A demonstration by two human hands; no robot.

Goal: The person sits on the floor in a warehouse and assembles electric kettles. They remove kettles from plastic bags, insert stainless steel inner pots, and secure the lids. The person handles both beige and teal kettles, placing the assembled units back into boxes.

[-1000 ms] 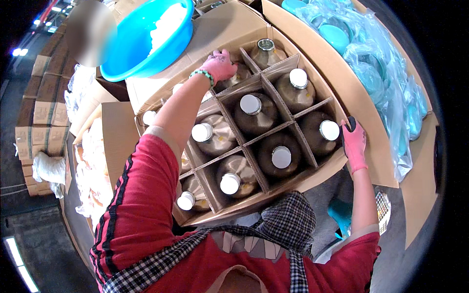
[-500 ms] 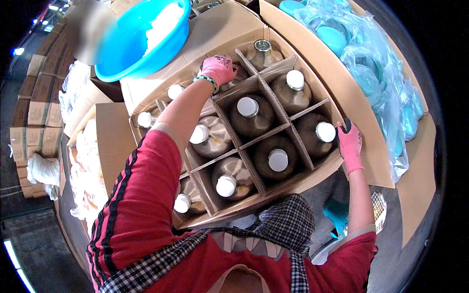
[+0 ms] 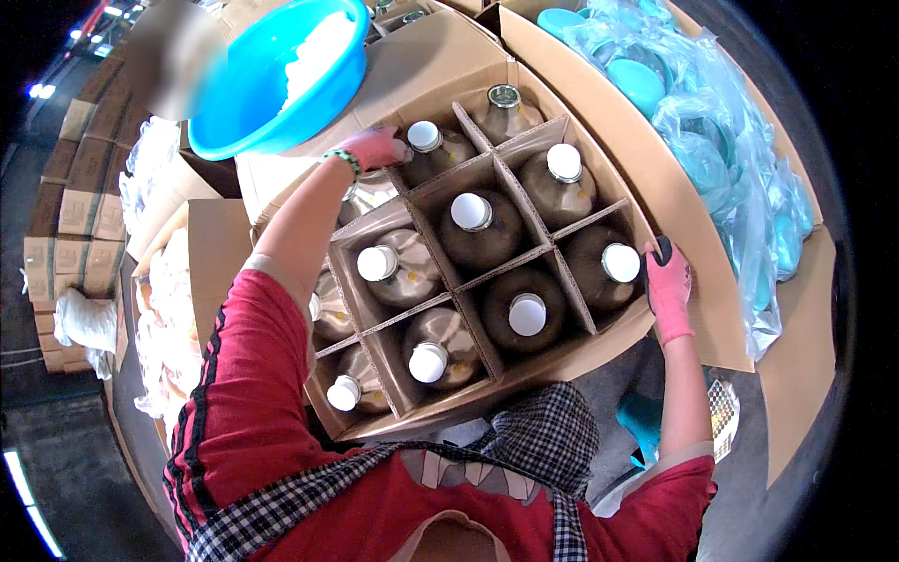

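Note:
A cardboard carton (image 3: 449,393) with dividers holds several clear glass bottles, most with white caps. My left hand (image 3: 370,148), in a pink glove, is at the carton's far left side. Its fingers stretch toward the bottle with a white cap (image 3: 424,137), close beside its neck. One bottle (image 3: 504,97) in the far corner compartment has no white cap on its mouth. My right hand (image 3: 669,288), also pink-gloved, grips the carton's right edge beside a bottle with a white cap (image 3: 621,263). My left forearm partly hides the bottles in the left row.
A blue basin (image 3: 234,112) with white pieces in it rests on cardboard beyond the carton. To the right, an open box holds turquoise lids (image 3: 637,84) and clear plastic wrap (image 3: 712,159). Stacked cartons (image 3: 80,215) stand at the far left; a blurred person is at the upper left.
My left hand has drawn back leftward from the far bottle, whose white cap now shows. My right hand stays on the carton edge.

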